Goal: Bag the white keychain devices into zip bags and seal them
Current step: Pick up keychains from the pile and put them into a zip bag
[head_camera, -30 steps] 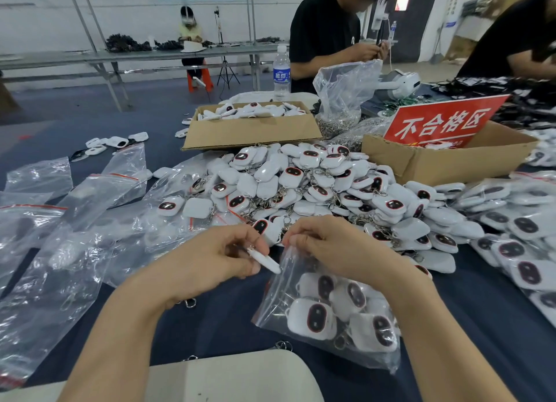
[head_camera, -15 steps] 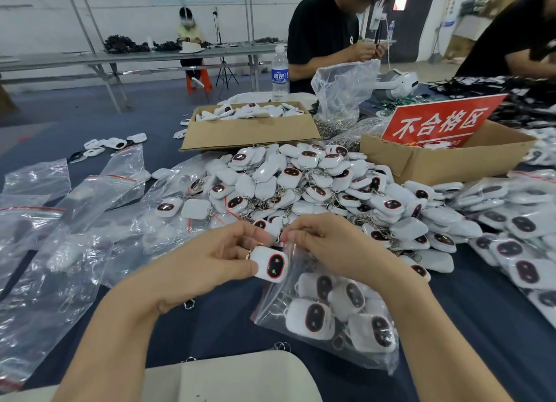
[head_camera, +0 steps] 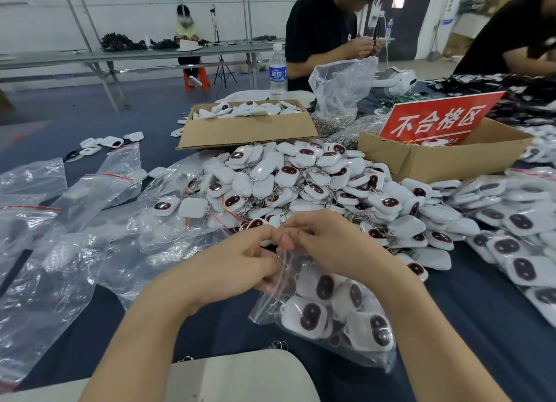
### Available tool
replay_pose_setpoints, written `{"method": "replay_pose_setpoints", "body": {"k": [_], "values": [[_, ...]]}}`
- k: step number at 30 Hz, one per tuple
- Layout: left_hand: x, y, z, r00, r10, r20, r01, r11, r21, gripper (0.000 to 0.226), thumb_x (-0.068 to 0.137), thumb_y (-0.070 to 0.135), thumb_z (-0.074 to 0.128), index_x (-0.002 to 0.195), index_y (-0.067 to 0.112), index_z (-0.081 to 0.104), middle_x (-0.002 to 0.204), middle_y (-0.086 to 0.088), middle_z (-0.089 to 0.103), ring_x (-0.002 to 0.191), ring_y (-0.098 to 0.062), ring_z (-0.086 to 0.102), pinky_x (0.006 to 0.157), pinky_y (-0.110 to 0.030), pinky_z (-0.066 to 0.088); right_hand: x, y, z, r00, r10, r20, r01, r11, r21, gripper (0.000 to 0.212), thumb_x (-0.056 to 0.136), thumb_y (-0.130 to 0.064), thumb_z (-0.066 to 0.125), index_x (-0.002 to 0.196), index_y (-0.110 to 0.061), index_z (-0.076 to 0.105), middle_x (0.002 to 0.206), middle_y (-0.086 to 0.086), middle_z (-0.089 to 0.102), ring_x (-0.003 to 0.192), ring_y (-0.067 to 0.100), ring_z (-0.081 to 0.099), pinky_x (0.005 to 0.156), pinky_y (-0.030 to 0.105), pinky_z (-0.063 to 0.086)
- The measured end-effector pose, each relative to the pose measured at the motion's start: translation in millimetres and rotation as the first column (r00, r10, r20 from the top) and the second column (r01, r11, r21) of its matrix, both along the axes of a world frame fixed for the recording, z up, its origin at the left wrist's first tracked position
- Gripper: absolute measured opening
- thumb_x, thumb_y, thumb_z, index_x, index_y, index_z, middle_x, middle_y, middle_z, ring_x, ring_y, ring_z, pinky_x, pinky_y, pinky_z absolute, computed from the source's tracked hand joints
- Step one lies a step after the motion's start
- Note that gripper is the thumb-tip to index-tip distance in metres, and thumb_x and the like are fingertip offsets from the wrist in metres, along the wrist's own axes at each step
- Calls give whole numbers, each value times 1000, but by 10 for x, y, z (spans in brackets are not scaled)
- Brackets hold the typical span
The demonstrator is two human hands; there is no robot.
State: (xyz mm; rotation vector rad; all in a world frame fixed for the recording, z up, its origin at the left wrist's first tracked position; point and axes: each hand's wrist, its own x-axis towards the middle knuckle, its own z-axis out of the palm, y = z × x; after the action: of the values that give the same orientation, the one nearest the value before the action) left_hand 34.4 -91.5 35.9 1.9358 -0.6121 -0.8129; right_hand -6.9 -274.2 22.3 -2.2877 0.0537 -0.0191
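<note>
A clear zip bag (head_camera: 328, 314) with a red seal line lies in front of me, holding several white keychain devices with dark oval faces. My left hand (head_camera: 237, 263) and my right hand (head_camera: 328, 245) meet at the bag's mouth, and both pinch its top edge. The device that the left hand held is hidden behind the fingers. A big loose pile of white keychain devices (head_camera: 304, 185) lies just beyond my hands.
Empty zip bags (head_camera: 54, 251) spread over the dark table at the left. Filled bags (head_camera: 517, 221) lie at the right. Two cardboard boxes (head_camera: 246, 128) (head_camera: 436, 158) stand behind the pile, one bearing a red sign (head_camera: 436, 120). A water bottle (head_camera: 277, 70) and people working are further back.
My left hand has carried the white device from beside the bag into its mouth. Both hands have closed together on the bag's top edge.
</note>
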Motion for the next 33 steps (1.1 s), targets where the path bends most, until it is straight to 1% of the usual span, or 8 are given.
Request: {"method": "replay_pose_setpoints", "body": {"k": [7, 10, 13, 16, 20, 22, 29, 33], "values": [[-4, 175, 191, 999, 44, 1, -44, 986, 161, 24, 107, 17, 41, 106, 19, 65, 85, -14, 77, 73, -21, 76, 63, -25, 60, 19, 195, -8, 991, 130, 17, -129, 991, -24, 18, 100, -19, 54, 105, -21, 72, 59, -16, 56, 48, -12, 49, 48, 6, 34], [85, 214, 165, 981, 183, 58, -188, 978, 94, 18, 105, 26, 48, 106, 19, 64, 80, -13, 77, 65, -21, 73, 58, -25, 59, 18, 155, 8, 997, 26, 70, -26, 1000, 4, 20, 103, -29, 53, 112, -25, 70, 80, -15, 68, 49, -7, 52, 49, 9, 39], [258, 191, -49, 875, 312, 372, -370, 924, 97, 15, 104, 22, 49, 107, 23, 64, 81, -3, 72, 67, -18, 69, 64, -24, 58, -6, 16, 34, 974, -143, 175, 158, 985, -75, 23, 104, -33, 49, 118, -29, 67, 98, -12, 72, 67, -1, 63, 65, 19, 54], [336, 144, -262, 735, 292, 612, -429, 899, 86, 19, 102, 26, 53, 117, 23, 63, 91, 7, 63, 75, -2, 58, 63, -6, 41, -26, -82, 1, 960, -229, 163, 253, 955, -152, 26, 105, -31, 47, 122, -25, 66, 112, -9, 70, 96, 9, 63, 85, 28, 51], [316, 38, -486, 757, 219, 616, -407, 895, 181, 52, 100, 51, 49, 144, 24, 48, 130, -3, 48, 110, -21, 59, 94, -37, 50, -15, -50, -52, 977, -197, 82, 211, 946, -247, 28, 105, -33, 46, 126, -26, 63, 121, -8, 67, 107, 12, 60, 93, 36, 50], [303, 3, -532, 746, 199, 635, -419, 882, 216, 59, 97, 59, 47, 147, 28, 44, 123, 3, 39, 112, -21, 55, 92, -39, 49, -6, -28, -54, 978, -187, 89, 204, 945, -255, 28, 105, -34, 45, 126, -26, 63, 121, -8, 67, 108, 12, 60, 95, 38, 51], [302, -9, -518, 751, 367, 549, -401, 914, -62, 20, 91, 35, 71, 101, 34, 54, 109, 9, 53, 90, -4, 56, 76, -24, 44, -3, -16, -43, 981, -157, 117, 180, 957, -226, 29, 104, -35, 47, 127, -27, 62, 123, -11, 66, 107, 9, 60, 94, 34, 51], [276, -46, -382, 787, 409, 461, -302, 908, -290, 23, 92, 30, 72, 99, 47, 59, 89, 12, 68, 76, -2, 63, 68, -22, 49, 29, 18, -15, 978, -101, 184, 108, 994, -26, 28, 102, -39, 50, 127, -32, 62, 108, -23, 64, 94, -10, 57, 76, 8, 41]]}}
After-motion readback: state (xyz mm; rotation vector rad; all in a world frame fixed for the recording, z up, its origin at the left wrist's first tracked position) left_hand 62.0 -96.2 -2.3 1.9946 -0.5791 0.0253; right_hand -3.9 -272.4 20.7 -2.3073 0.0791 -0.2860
